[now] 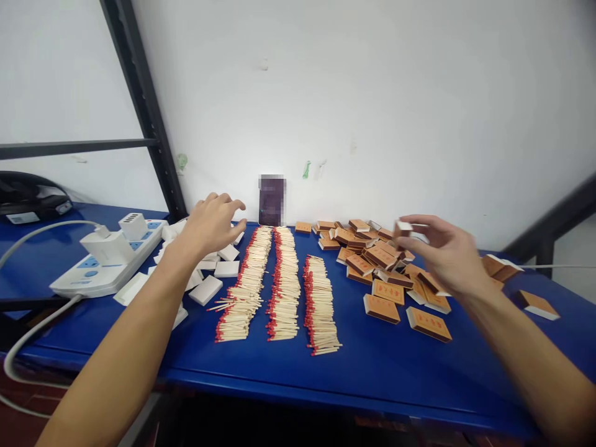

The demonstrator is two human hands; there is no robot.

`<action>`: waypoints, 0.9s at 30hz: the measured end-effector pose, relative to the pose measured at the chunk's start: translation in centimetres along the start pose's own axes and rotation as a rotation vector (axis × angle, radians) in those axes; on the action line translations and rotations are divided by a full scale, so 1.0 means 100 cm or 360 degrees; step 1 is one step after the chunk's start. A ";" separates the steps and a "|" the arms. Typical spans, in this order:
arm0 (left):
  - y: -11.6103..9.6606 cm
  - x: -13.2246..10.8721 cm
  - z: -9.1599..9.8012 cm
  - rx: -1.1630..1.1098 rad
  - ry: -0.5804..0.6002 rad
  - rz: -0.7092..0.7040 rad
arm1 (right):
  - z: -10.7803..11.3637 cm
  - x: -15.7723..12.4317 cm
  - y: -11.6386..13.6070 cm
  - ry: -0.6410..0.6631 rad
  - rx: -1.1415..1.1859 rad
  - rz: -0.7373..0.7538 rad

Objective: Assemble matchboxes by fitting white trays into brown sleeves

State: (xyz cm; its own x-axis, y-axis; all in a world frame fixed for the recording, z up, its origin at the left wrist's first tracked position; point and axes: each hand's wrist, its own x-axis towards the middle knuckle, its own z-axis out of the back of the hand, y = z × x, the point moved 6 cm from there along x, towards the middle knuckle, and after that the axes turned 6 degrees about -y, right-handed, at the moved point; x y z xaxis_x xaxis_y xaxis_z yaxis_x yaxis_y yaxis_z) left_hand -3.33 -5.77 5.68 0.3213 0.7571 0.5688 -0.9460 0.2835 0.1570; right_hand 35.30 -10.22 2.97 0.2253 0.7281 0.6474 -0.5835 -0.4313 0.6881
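Observation:
My left hand (212,223) hovers over a heap of white matchbox trays (227,269), its fingers apart and nothing visible between them. On the right, my right hand (449,251) pinches a matchbox (402,230) between thumb and fingers, above a pile of orange-brown matchboxes (382,256). Between the two heaps, red-tipped matches lie in three long rows: a left row (251,267), a middle row (285,279) and a shorter right row (320,304). A few matches stick out sideways from the left row.
A white power strip (100,273) with plugged-in chargers and cables lies at the left. A dark phone (272,200) leans against the wall behind the rows. Black shelf posts (144,93) rise from the blue table (261,366). One matchbox (537,304) lies at the far right.

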 end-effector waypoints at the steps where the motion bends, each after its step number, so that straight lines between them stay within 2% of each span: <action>1: -0.012 0.000 0.003 -0.0067 -0.0046 -0.0134 | -0.017 -0.005 0.007 0.0131 0.0188 -0.0075; 3: -0.036 -0.002 0.010 -0.0190 -0.0118 -0.0396 | -0.045 -0.016 0.020 0.0359 0.0469 -0.0226; 6: -0.069 -0.008 0.020 -0.0320 -0.0198 -0.0670 | -0.072 -0.032 0.041 0.0543 0.0830 -0.0399; 9: -0.093 -0.018 0.030 -0.0544 -0.0294 -0.0851 | -0.091 -0.047 0.060 0.0709 0.1174 -0.0534; 12: -0.104 -0.028 0.036 -0.0864 -0.0302 -0.0947 | -0.105 -0.058 0.070 0.0873 0.1325 -0.0583; 14: -0.106 -0.032 0.038 -0.1044 -0.0262 -0.0939 | -0.108 -0.060 0.073 0.0892 0.1257 -0.0459; 17: -0.105 -0.032 0.037 -0.1219 -0.0158 -0.0838 | -0.105 -0.059 0.078 0.0802 0.0948 -0.0097; 20: -0.103 -0.030 0.033 -0.1335 -0.0104 -0.0712 | -0.097 -0.061 0.090 0.0605 0.0546 0.0386; 23: -0.100 -0.027 0.029 -0.1430 -0.0151 -0.0587 | -0.091 -0.065 0.103 0.0351 0.0193 0.0838; 25: -0.096 -0.024 0.026 -0.1471 -0.0180 -0.0520 | -0.090 -0.067 0.108 0.0255 0.0049 0.1003; 27: -0.092 -0.022 0.024 -0.1515 -0.0191 -0.0470 | -0.090 -0.065 0.108 0.0240 -0.0026 0.1033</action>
State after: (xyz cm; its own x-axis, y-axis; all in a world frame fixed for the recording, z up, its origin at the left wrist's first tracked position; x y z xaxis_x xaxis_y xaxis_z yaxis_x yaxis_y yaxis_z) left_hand 4.55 -11.48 4.91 0.4819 0.5307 0.6972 -0.3843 0.8431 -0.3762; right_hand 20.51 -14.77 3.22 -0.2871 0.3904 0.8747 -0.5760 -0.8000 0.1681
